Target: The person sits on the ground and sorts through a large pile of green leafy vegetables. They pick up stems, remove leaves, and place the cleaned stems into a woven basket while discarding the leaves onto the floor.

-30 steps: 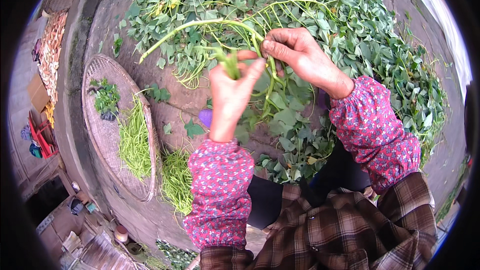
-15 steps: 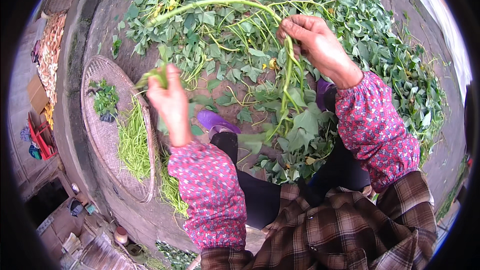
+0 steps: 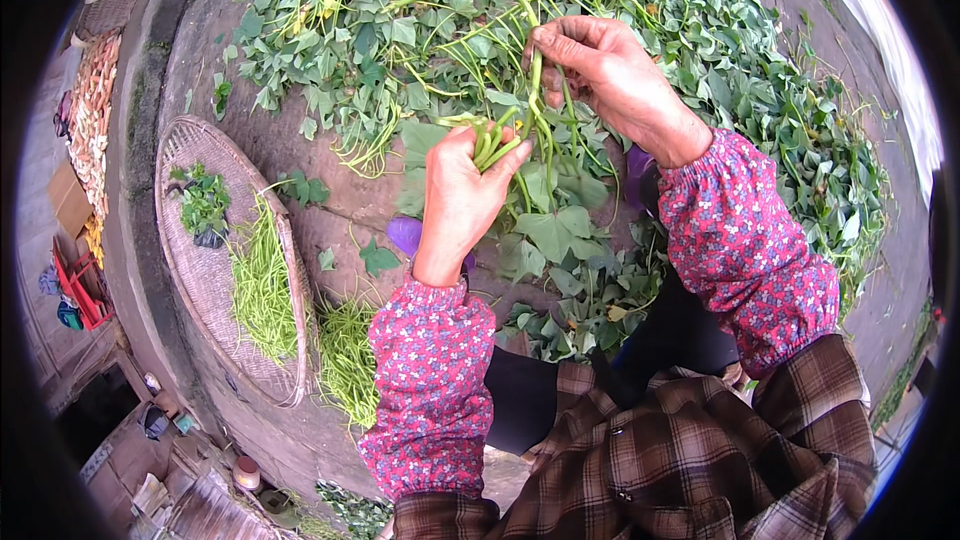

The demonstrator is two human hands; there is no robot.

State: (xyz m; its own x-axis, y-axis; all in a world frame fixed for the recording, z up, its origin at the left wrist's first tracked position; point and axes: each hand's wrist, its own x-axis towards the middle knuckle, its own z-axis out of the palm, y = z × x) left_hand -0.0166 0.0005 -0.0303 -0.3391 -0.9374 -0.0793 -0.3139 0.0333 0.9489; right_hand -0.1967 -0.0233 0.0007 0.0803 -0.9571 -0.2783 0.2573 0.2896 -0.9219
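A thick green leafy vine [image 3: 535,90], like a sweet potato vine, hangs from my right hand [image 3: 618,75], whose thumb and fingers pinch it near the top. Its upper end arches away to the left, while leaves dangle below. Close beside it, my left hand [image 3: 462,195] is closed round a small bunch of green stems [image 3: 492,143], their ends poking out between thumb and fingers. Whether the left fingertips also touch the vine is hard to tell. Beyond both hands lies a wide heap of leafy vines [image 3: 400,50] on the ground.
To my left is a shallow woven basket [image 3: 200,270] holding a pile of stripped stems [image 3: 262,290] and a leafy bunch [image 3: 203,202]. More stems [image 3: 347,360] lie on the ground against its right rim. A purple shoe [image 3: 405,234] shows below my left hand. Red plastic crate [image 3: 80,285] stands far left.
My left hand has moved right and slightly inward, from near the basket to the vine. My right hand has shifted a little left and up, still pinching the vine.
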